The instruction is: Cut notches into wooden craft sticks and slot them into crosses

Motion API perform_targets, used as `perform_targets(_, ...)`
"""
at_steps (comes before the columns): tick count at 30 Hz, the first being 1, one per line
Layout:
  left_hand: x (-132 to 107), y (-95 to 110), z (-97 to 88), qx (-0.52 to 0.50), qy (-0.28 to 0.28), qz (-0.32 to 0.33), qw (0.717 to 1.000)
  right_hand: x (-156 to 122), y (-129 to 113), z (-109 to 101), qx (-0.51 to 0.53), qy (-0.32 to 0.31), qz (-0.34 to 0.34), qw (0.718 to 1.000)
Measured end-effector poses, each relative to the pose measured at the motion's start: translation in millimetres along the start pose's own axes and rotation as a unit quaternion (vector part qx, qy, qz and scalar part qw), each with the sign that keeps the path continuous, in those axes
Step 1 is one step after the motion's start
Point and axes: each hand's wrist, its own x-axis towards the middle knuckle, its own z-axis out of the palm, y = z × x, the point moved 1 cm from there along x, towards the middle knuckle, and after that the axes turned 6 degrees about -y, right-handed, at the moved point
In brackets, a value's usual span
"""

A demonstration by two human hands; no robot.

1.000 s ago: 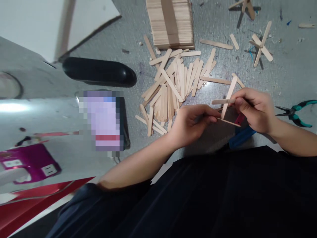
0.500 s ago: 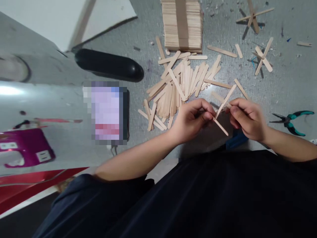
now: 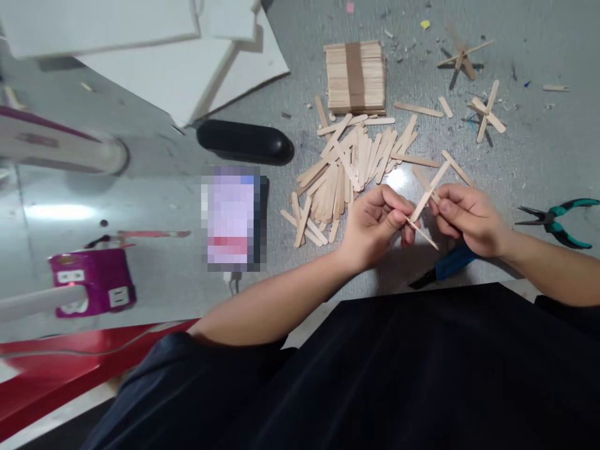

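Beneath both hands spreads a scuffed grey counter (image 3: 525, 169), flecked with small scraps. Above it, the left hand (image 3: 377, 228) has thumb and forefinger closed where a pale, flat wooden stick with rounded ends (image 3: 430, 190) meets a pale stick seen edge-on (image 3: 425, 237); gripping at that corner probably steadies both at once. From those fingers the flat stick slants up and away, while the edge-on one points down toward the torso. Whether they are glued, I cannot tell. The right hand (image 3: 469, 219) pinches the near end of a blurred wooden stick (image 3: 420, 177), which crosses the flat stick; that end grip seems to leave most of its length free.

Just beyond the left hand lies a loose pile of pale wooden sticks (image 3: 362, 156), likely kept there for easy reach. Behind it, a brown paper band holds a block of stacked sticks (image 3: 337, 78) together. Black-and-teal pliers (image 3: 546, 217) rest right of the right hand, and two crossed-stick pieces (image 3: 493, 100) stand farther off, well apart from the fingers.
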Motion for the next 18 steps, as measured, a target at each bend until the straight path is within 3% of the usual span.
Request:
perform_targets(5,-1,1,1.5,-0.018,0.057,-0.025,0.998,1,3,-6,0.003,-0.002,0.011,1.0)
perform_targets(9,-3,6,8.7,-0.079,0.046,-0.082,0.992,0,0,-4,0.007,-0.002,0.03,1.0)
perform_targets(13,-4,8,12.0,-0.124,0.065,-0.135,0.981,-4,-5,0,-0.096,0.031,0.02,0.995)
perform_targets(18,0,10,11.7,-0.134,0.044,-0.141,0.98,-7,-8,3,-0.106,0.026,0.028,0.994)
